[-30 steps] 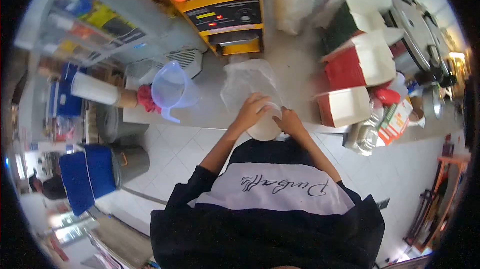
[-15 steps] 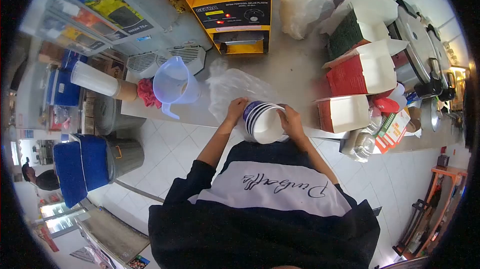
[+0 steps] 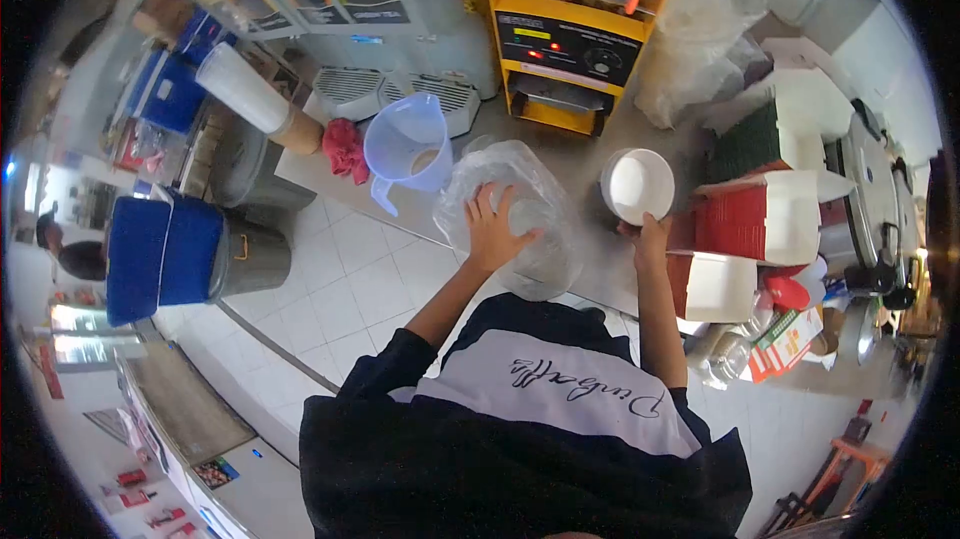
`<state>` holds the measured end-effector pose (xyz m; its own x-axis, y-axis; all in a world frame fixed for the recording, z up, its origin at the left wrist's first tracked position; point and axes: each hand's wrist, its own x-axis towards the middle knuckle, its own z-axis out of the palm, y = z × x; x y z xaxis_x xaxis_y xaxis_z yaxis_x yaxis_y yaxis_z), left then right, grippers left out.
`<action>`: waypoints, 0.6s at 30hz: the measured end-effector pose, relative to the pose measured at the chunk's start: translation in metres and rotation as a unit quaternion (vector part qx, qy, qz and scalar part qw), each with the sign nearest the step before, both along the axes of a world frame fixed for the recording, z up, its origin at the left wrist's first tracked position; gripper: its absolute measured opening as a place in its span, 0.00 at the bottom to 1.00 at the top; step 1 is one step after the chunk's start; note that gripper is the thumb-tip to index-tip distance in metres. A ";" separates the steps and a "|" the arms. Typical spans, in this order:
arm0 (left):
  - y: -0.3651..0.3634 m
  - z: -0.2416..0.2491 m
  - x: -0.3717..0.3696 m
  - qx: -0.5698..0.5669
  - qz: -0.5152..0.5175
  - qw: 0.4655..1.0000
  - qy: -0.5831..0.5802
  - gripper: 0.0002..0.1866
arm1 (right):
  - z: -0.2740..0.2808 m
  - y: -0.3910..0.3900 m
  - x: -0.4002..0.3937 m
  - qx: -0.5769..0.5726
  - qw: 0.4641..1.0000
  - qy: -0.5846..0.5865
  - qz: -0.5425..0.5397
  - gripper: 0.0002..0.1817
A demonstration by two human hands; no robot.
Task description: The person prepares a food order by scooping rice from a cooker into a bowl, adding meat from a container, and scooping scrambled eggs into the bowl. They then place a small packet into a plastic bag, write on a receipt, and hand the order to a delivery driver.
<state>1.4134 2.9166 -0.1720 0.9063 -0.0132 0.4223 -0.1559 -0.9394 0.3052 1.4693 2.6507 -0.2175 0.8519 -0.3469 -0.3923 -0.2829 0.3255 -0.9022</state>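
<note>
My left hand [image 3: 492, 231] lies with its fingers spread on a clear plastic bag [image 3: 545, 239] near the counter's front edge. My right hand [image 3: 652, 231] is closed round the lower edge of the white paper bowls [image 3: 638, 187], whose open side faces up. The bowls are over the counter, between the plastic bag and the red boxes [image 3: 735, 224]. Left of the bag stands a translucent measuring jug [image 3: 408, 147], its handle toward the front edge.
A yellow and black sealing machine [image 3: 570, 54] stands at the back. Beside the jug are a red cloth [image 3: 345, 151] and stacked cups [image 3: 255, 99]. Open food boxes [image 3: 712, 287] line the right side. Blue containers [image 3: 165, 259] and a grey bin [image 3: 255, 257] are at the left.
The bowls have moved right and away from my body in my right hand. My left hand has let go of them and now rests spread on the plastic bag. The camera view has shifted.
</note>
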 end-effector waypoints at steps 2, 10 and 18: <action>0.003 -0.020 -0.009 -0.011 0.025 0.997 0.069 0.42 | -0.014 -0.006 0.004 0.099 0.995 -0.002 0.001 0.22; 0.021 -0.098 -0.001 -0.226 -0.119 0.910 0.327 0.20 | 0.018 0.044 -0.032 -0.297 0.920 -0.174 0.187 0.52; -0.025 -0.006 0.027 -0.459 -0.248 0.847 0.101 0.27 | 0.036 0.068 -0.037 -0.035 0.885 -0.081 0.457 0.33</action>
<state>1.4406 2.8914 -0.1777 0.9403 -0.1635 0.2987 -0.3202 -0.1262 0.9389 1.4319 2.7191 -0.1814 0.8327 0.4971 -0.2439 -0.2643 -0.0302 -0.9640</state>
